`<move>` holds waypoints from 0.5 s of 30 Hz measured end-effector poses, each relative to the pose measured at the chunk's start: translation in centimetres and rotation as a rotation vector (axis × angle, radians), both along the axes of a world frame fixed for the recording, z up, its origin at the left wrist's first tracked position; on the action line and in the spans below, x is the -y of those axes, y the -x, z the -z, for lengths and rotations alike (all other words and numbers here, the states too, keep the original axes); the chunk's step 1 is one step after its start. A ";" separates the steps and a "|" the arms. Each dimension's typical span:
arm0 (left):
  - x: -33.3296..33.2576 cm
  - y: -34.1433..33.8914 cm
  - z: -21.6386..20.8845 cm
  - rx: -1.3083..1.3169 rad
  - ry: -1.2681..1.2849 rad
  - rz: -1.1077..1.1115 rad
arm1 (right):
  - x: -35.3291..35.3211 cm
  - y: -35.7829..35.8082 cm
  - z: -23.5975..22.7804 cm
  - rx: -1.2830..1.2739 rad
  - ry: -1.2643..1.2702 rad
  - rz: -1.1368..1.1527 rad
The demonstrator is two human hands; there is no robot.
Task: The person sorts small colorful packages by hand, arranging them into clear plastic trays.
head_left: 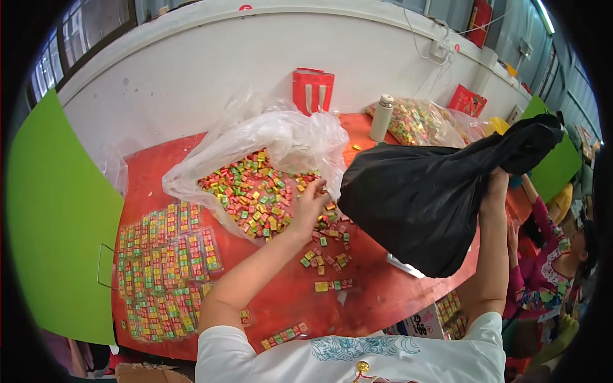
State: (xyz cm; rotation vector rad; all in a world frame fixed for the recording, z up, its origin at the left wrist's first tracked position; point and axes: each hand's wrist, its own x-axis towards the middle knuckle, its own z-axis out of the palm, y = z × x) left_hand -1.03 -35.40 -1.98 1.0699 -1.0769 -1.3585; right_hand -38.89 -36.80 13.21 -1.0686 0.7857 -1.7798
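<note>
Right of center in the frame, the right hand [494, 186] is closed around the gathered neck of a black bag [408, 198], whose full body hangs down and left over the red table [377, 281]. At the center, the left hand [310, 205] is at the right edge of the candies [252, 198] in a clear bag [274, 131]; its fingers are curled, but whether they pinch anything I cannot tell. Packs [163, 262] fill the lower left; a flask [381, 119] stands at upper center-right.
</note>
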 end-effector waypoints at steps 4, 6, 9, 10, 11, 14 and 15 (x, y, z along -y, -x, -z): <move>2.0 -1.4 0.8 -0.083 -0.053 0.083 | 0.0 -2.2 0.5 -0.128 0.039 0.167; 1.8 -0.4 0.9 -0.105 -0.115 0.146 | -0.5 -2.6 0.9 -0.058 0.034 0.204; 2.5 -0.8 4.1 -0.234 -0.183 0.246 | -2.3 -7.6 -0.1 -0.018 -0.232 0.405; 2.6 -1.1 4.9 -0.235 -0.166 0.271 | -1.8 -7.5 1.1 -0.073 -0.368 0.392; 2.4 -1.6 5.4 -0.238 -0.150 0.284 | -2.5 -9.0 0.5 -0.136 -0.371 0.323; 1.1 -0.7 5.3 -0.315 -0.274 0.350 | -3.2 -9.4 0.0 -0.293 -0.304 0.074; 0.7 -0.6 5.2 -0.331 -0.296 0.365 | -2.6 -8.9 1.1 -0.352 -0.203 0.047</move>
